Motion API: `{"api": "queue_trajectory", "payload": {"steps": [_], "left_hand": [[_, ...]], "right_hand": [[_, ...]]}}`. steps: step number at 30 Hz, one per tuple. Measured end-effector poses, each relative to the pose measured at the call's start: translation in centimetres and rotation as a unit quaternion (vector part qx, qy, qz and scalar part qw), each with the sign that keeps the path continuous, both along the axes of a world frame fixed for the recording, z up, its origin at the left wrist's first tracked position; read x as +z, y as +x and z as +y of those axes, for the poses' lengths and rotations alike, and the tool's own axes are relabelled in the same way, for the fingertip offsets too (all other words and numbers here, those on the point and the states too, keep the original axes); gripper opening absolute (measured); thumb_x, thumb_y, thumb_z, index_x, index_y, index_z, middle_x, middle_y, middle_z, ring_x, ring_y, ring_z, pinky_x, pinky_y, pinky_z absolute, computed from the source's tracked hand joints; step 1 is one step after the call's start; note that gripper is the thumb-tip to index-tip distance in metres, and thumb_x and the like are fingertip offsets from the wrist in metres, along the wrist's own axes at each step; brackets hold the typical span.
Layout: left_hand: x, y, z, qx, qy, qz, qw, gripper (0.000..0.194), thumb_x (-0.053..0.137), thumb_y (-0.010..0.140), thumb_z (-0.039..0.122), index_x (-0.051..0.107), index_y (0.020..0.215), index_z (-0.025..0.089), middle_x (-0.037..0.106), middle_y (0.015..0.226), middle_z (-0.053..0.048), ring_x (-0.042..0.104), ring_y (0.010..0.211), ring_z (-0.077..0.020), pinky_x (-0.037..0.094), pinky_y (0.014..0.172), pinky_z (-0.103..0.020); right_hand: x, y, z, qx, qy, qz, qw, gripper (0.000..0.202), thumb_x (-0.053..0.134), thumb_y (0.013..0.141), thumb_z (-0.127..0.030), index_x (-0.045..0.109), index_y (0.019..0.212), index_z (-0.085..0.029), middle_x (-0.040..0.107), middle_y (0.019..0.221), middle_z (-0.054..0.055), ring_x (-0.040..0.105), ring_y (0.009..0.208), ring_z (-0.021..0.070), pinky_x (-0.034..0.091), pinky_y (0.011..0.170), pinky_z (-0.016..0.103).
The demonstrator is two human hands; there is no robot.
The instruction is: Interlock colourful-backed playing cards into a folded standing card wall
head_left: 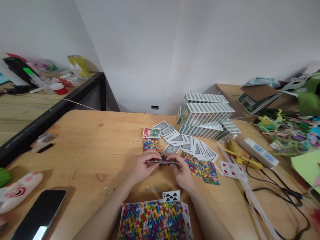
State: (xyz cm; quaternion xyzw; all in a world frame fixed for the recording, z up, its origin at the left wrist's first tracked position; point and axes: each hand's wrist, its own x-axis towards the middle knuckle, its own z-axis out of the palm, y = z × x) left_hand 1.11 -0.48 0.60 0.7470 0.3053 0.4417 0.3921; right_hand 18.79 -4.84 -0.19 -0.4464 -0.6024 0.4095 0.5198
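My two bare forearms reach forward from the lower edge of my view, slanting inward toward each other. My left hand (pixel 148 163) and right hand (pixel 180 169) are close together, just apart, held level with one another. Both sets of fingers are bent inward in a pinch, the fingertips facing across a narrow gap. My wrists sit nearer me, well apart.
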Motion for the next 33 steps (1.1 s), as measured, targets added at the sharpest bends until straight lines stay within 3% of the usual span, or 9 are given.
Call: {"api": "queue_trajectory", "payload": {"steps": [3, 9, 14, 21, 26, 29, 33], "left_hand": [[0.0, 0.1, 0.1, -0.006, 0.038, -0.017, 0.999, 0.012, 0.061, 0.074, 0.016, 0.067, 0.085, 0.02, 0.066, 0.086, -0.006, 0.061, 0.085, -0.0179, 0.049, 0.08, -0.035], [0.1, 0.3, 0.2, -0.019, 0.06, -0.014, 0.998, 0.012, 0.061, 0.076, 0.017, 0.069, 0.084, 0.021, 0.069, 0.084, -0.007, 0.062, 0.084, -0.018, 0.051, 0.079, -0.036], [-0.4, 0.3, 0.0, -0.027, 0.011, -0.02, 0.999, 0.014, 0.055, 0.08, 0.016, 0.069, 0.084, 0.02, 0.069, 0.088, -0.008, 0.062, 0.088, -0.0182, 0.049, 0.083, -0.036], [-0.9, 0.5, -0.3, 0.005, -0.07, -0.023, 0.997, 0.008, 0.058, 0.078, 0.02, 0.066, 0.079, 0.019, 0.067, 0.088, -0.007, 0.061, 0.086, -0.0188, 0.047, 0.082, -0.036], [-0.6, 0.6, -0.4, -0.013, -0.135, -0.042, 0.99, 0.004, 0.057, 0.078, 0.021, 0.058, 0.079, 0.017, 0.064, 0.087, -0.006, 0.059, 0.089, -0.0191, 0.046, 0.082, -0.035], [-0.2, 0.4, -0.4, 0.009, -0.18, -0.023, 0.983, 0.013, 0.059, 0.075, 0.021, 0.055, 0.087, 0.018, 0.062, 0.087, -0.005, 0.059, 0.086, -0.0182, 0.046, 0.079, -0.033], [0.0, 0.2, -0.3, 0.051, -0.209, -0.017, 0.976, 0.032, 0.064, 0.07, 0.022, 0.05, 0.098, 0.019, 0.058, 0.096, -0.004, 0.057, 0.086, -0.0175, 0.045, 0.077, -0.03]], "right_hand": [[0.4, 0.0, -0.1, 0.006, -0.015, 0.003, 1.0, 0.024, 0.048, 0.075, -0.009, 0.056, 0.092, -0.023, 0.057, 0.101, 0.004, 0.053, 0.099, 0.0189, 0.04, 0.09, 0.035], [1.3, 0.2, -0.2, 0.038, -0.065, 0.024, 0.997, 0.02, 0.053, 0.081, -0.032, 0.056, 0.098, -0.022, 0.058, 0.098, 0.006, 0.055, 0.097, 0.02, 0.043, 0.085, 0.032], [1.4, 0.0, 0.1, 0.007, -0.09, 0.001, 0.996, 0.017, 0.052, 0.081, -0.036, 0.059, 0.083, -0.02, 0.061, 0.09, 0.004, 0.056, 0.092, 0.0198, 0.043, 0.081, 0.03], [1.2, -0.6, -0.1, 0.018, -0.096, -0.001, 0.995, 0.02, 0.046, 0.085, -0.039, 0.055, 0.086, -0.021, 0.059, 0.08, 0.001, 0.058, 0.078, 0.0168, 0.046, 0.072, 0.028], [0.9, -0.7, 0.0, 0.04, -0.113, 0.042, 0.992, 0.021, 0.044, 0.085, -0.042, 0.051, 0.089, -0.022, 0.059, 0.084, 0.002, 0.06, 0.076, 0.0172, 0.049, 0.071, 0.031], [0.7, -0.7, 0.1, 0.062, -0.132, 0.072, 0.987, 0.022, 0.045, 0.084, -0.044, 0.049, 0.089, -0.023, 0.06, 0.079, 0.002, 0.062, 0.07, 0.0174, 0.05, 0.065, 0.032], [0.1, -0.8, 0.0, 0.076, -0.184, 0.107, 0.974, 0.021, 0.045, 0.084, -0.043, 0.043, 0.094, -0.025, 0.056, 0.056, -0.005, 0.058, 0.046, 0.0159, 0.05, 0.05, 0.031]]}}
